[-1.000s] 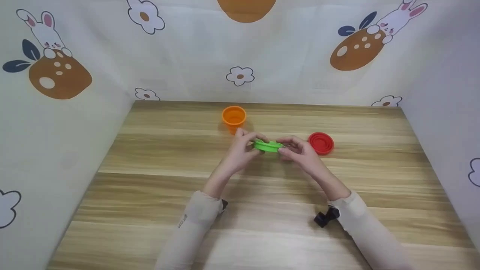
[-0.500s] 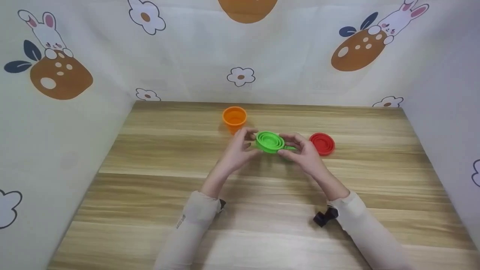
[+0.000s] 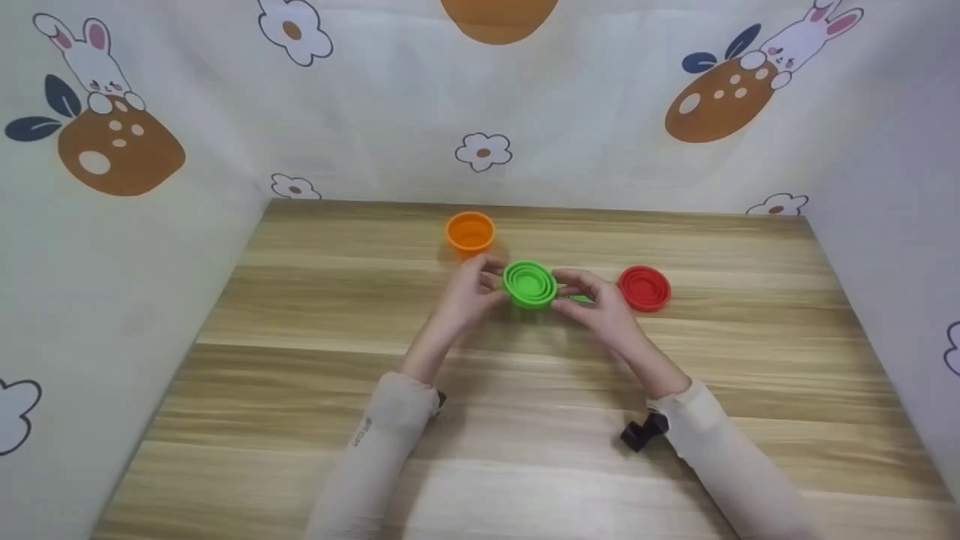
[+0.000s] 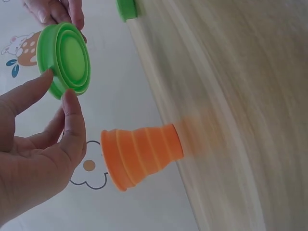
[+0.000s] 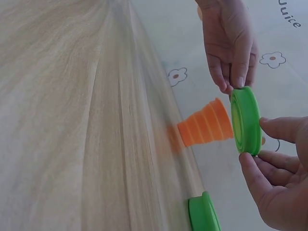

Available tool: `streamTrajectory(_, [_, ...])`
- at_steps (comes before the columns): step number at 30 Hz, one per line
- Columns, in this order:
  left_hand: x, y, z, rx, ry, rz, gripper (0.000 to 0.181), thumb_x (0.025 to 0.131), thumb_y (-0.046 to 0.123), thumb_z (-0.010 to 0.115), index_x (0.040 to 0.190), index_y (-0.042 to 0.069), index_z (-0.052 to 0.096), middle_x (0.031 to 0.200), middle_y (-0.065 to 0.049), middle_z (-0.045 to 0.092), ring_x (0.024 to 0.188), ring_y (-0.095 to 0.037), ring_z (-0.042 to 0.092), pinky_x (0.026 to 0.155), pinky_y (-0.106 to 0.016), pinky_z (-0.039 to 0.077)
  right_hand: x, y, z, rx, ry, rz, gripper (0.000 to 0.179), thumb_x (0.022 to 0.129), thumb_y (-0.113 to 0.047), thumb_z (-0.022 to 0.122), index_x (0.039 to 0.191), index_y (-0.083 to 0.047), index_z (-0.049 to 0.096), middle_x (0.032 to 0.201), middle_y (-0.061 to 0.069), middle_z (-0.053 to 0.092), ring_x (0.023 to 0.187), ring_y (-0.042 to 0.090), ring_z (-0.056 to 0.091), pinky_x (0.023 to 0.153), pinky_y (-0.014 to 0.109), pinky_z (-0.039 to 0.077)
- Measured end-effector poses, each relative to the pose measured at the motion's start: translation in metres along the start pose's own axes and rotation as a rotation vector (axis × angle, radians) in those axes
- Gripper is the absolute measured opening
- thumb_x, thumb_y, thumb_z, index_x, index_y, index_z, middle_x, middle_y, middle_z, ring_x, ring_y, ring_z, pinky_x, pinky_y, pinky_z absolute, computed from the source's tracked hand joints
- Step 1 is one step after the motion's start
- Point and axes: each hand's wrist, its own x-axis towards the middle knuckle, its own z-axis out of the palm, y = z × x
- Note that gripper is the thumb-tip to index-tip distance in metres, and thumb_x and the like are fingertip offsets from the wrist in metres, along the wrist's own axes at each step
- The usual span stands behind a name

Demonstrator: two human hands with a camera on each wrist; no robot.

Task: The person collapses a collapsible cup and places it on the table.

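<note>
A green collapsible cup (image 3: 529,283), folded into a flat disc of nested rings, is held above the table between both hands. My left hand (image 3: 469,291) pinches its left side; thumb and finger meet the rim in the left wrist view. From the right, my right hand (image 3: 598,301) grips the opposite edge with thumb and fingers. An orange collapsible cup (image 4: 139,155) stands upright and extended on the table, just behind my left hand. Flat beside my right hand lies a red collapsed cup (image 3: 644,288). A second green piece (image 5: 204,212) sits on the table, mostly hidden under my right hand in the head view.
The wooden table (image 3: 525,435) carries these items towards its back half. A white sheet with printed rabbits and flowers (image 3: 390,112) hangs behind and at both sides. A black wrist camera (image 3: 643,432) sticks out by the right sleeve.
The green cup was seen edge-on, then turned so its ringed face shows upward towards the head view. It has shifted slightly left. The orange and red cups stay put.
</note>
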Motion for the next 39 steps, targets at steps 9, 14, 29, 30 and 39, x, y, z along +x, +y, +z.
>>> streamTrajectory(9, [0.007, -0.004, -0.002, 0.040, -0.028, -0.087, 0.044, 0.085, -0.007, 0.065, 0.128, -0.003, 0.060, 0.125, -0.018, 0.065, 0.108, -0.031, 0.064, 0.097, -0.040, 0.054, 0.000, 0.004, 0.001, 0.003, -0.062, 0.075, 0.050, 0.093, -0.006, 0.066, 0.139, 0.007, 0.050, 0.141, 0.025, 0.055, 0.120, 0.034, 0.060, 0.090, 0.012, 0.050])
streamTrajectory(14, [0.008, -0.006, -0.002, 0.070, -0.072, -0.106, 0.045, 0.088, -0.005, 0.064, 0.132, -0.003, 0.059, 0.129, -0.020, 0.065, 0.113, -0.034, 0.065, 0.101, -0.041, 0.053, -0.001, 0.005, 0.002, 0.012, -0.087, 0.120, 0.052, 0.095, -0.007, 0.064, 0.142, 0.006, 0.048, 0.145, 0.024, 0.053, 0.127, 0.038, 0.056, 0.090, 0.011, 0.049])
streamTrajectory(29, [0.006, -0.017, -0.001, 0.080, -0.179, -0.125, 0.040, 0.090, -0.003, 0.063, 0.130, -0.005, 0.059, 0.132, -0.023, 0.062, 0.122, -0.037, 0.061, 0.108, -0.044, 0.049, -0.005, 0.008, 0.005, 0.056, -0.205, 0.146, 0.060, 0.096, -0.008, 0.058, 0.147, 0.012, 0.034, 0.150, 0.031, 0.042, 0.136, 0.044, 0.048, 0.106, 0.028, 0.049])
streamTrajectory(30, [0.006, -0.018, -0.001, 0.084, -0.185, -0.128, 0.041, 0.089, -0.003, 0.063, 0.129, -0.005, 0.059, 0.131, -0.023, 0.062, 0.122, -0.036, 0.061, 0.109, -0.044, 0.048, -0.005, 0.008, 0.005, 0.056, -0.210, 0.144, 0.060, 0.096, -0.008, 0.058, 0.147, 0.012, 0.033, 0.150, 0.031, 0.042, 0.136, 0.044, 0.047, 0.106, 0.030, 0.050])
streamTrajectory(39, [0.005, -0.021, 0.001, 0.104, -0.235, -0.137, 0.042, 0.086, -0.009, 0.059, 0.128, -0.009, 0.059, 0.129, -0.025, 0.064, 0.124, -0.037, 0.060, 0.111, -0.044, 0.046, -0.008, 0.008, 0.007, 0.121, -0.237, 0.197, 0.061, 0.095, -0.004, 0.055, 0.149, 0.010, 0.029, 0.153, 0.032, 0.037, 0.138, 0.045, 0.044, 0.107, 0.042, 0.050])
